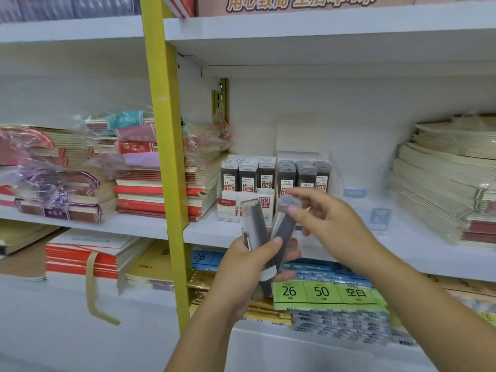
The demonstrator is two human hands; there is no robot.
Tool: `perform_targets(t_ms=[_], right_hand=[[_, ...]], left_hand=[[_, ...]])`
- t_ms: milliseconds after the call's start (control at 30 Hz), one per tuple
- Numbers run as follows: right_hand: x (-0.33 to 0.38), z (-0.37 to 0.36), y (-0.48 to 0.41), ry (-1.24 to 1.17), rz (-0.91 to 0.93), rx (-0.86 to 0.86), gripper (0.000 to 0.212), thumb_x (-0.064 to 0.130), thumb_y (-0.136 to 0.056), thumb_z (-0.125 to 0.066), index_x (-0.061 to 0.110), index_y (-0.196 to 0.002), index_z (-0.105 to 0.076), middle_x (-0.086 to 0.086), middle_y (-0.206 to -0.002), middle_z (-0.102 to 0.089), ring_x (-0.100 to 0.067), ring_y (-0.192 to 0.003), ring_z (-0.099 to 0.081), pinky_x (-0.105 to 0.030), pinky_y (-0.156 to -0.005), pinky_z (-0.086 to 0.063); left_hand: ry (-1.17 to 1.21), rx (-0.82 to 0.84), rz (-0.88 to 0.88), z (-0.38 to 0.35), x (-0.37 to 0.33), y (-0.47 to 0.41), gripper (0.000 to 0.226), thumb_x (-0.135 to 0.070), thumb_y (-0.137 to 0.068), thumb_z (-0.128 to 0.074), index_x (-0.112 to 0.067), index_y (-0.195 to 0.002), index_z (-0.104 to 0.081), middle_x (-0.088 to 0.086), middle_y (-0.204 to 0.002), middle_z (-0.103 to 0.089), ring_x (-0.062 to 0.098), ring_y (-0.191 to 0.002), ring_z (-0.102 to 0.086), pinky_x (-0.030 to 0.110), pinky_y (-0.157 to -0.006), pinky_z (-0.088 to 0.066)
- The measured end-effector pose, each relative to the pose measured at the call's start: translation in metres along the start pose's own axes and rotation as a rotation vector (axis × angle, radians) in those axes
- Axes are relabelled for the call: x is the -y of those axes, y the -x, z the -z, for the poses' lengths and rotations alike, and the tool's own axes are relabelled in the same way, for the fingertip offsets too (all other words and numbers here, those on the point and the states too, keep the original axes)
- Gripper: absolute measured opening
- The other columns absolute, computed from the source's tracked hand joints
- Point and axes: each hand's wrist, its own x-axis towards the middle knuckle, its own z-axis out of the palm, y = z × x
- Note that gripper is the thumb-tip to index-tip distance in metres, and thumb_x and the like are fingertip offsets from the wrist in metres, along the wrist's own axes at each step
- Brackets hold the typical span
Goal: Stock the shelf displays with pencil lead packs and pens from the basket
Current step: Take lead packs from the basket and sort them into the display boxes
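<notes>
My left hand grips a small bunch of dark pencil lead packs upright in front of the shelf. My right hand pinches the top of one pack from that bunch, tilting it to the right. Behind them on the middle shelf stand two white display boxes: the left box holds rows of 0.5 lead packs, the right box holds 0.7 lead packs. No basket and no pens are in view.
A yellow upright post divides the shelving. Stacks of notebooks lie left and right of the display boxes. Flat label packs fill the lower shelf. Small clear boxes sit right of the displays.
</notes>
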Motion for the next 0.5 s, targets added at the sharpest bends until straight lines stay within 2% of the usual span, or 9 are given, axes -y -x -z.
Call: perform_targets(t_ms=[67,133,200,233,300,367,433,500], right_hand=[[0.001,-0.006,0.011,-0.247,-0.063,0.065,0.033,0.015,-0.094,-0.061,0.042,-0.113,-0.063,0.008,-0.1,-0.072,-0.006,-0.058,-0.06,-0.018,-0.054,-0.05],[0.0,-0.001,0.015,-0.342,-0.073,0.084,0.032,0.003,-0.096,-0.054,0.03,-0.11,-0.063,0.0,-0.09,-0.073,-0.015,-0.059,-0.06,-0.024,-0.055,-0.048],[0.0,0.007,0.018,-0.436,-0.086,0.109,0.022,0.003,-0.097,-0.052,0.022,-0.103,-0.061,-0.007,-0.089,-0.071,-0.02,-0.068,-0.06,-0.029,-0.063,-0.046],[-0.001,0.01,0.019,-0.487,-0.097,0.121,0.012,0.009,-0.095,-0.054,0.019,-0.101,-0.059,-0.008,-0.091,-0.07,-0.02,-0.071,-0.059,-0.03,-0.065,-0.045],[-0.004,0.014,0.021,-0.494,-0.102,0.112,0.008,0.019,-0.093,-0.055,0.015,-0.099,-0.057,-0.004,-0.095,-0.072,-0.017,-0.075,-0.058,-0.029,-0.068,-0.044],[-0.008,0.015,0.022,-0.405,-0.114,0.08,0.013,0.016,-0.099,-0.05,0.02,-0.108,-0.058,0.001,-0.103,-0.074,-0.016,-0.083,-0.062,-0.028,-0.072,-0.044],[-0.013,0.018,0.023,-0.379,-0.144,0.057,0.023,0.014,-0.101,-0.048,0.027,-0.119,-0.054,0.005,-0.106,-0.074,-0.014,-0.094,-0.067,-0.026,-0.076,-0.046],[-0.017,0.022,0.025,-0.441,-0.163,0.008,0.025,0.015,-0.097,-0.056,0.023,-0.121,-0.051,0.0,-0.104,-0.075,-0.019,-0.098,-0.069,-0.026,-0.075,-0.051]], left_hand=[[-0.025,0.035,0.024,0.0,0.002,0.006,0.032,-0.024,-0.095,-0.066,-0.013,-0.124,-0.062,0.009,-0.11,-0.077,0.022,-0.106,-0.073,0.038,-0.077,-0.063],[-0.003,0.07,0.07,0.003,0.002,0.012,0.04,-0.033,-0.088,-0.068,-0.013,-0.123,-0.066,0.01,-0.115,-0.075,0.021,-0.112,-0.071,0.042,-0.085,-0.061],[-0.008,0.08,0.108,0.008,0.0,0.018,0.036,-0.036,-0.085,-0.069,-0.019,-0.116,-0.073,0.006,-0.119,-0.074,0.02,-0.115,-0.069,0.047,-0.091,-0.059],[-0.041,0.063,0.115,0.009,0.0,0.02,0.031,-0.035,-0.086,-0.069,-0.022,-0.114,-0.075,0.004,-0.119,-0.075,0.02,-0.113,-0.07,0.045,-0.089,-0.06],[-0.137,0.008,0.102,0.008,0.0,0.024,0.026,-0.028,-0.092,-0.067,-0.026,-0.118,-0.071,0.001,-0.111,-0.077,0.017,-0.101,-0.074,0.036,-0.076,-0.062],[-0.236,-0.028,0.068,0.004,0.002,0.025,0.025,-0.021,-0.099,-0.062,-0.03,-0.122,-0.064,0.0,-0.099,-0.079,0.013,-0.076,-0.073,0.025,-0.063,-0.057],[-0.305,-0.049,0.043,0.0,0.0,0.027,0.025,-0.023,-0.1,-0.061,-0.029,-0.124,-0.063,-0.006,-0.078,-0.076,0.007,-0.055,-0.058,0.019,-0.051,-0.047],[-0.331,-0.063,0.035,-0.001,-0.003,0.027,0.025,-0.029,-0.099,-0.062,-0.021,-0.123,-0.064,-0.011,-0.058,-0.063,0.005,-0.046,-0.044,0.019,-0.043,-0.037]])
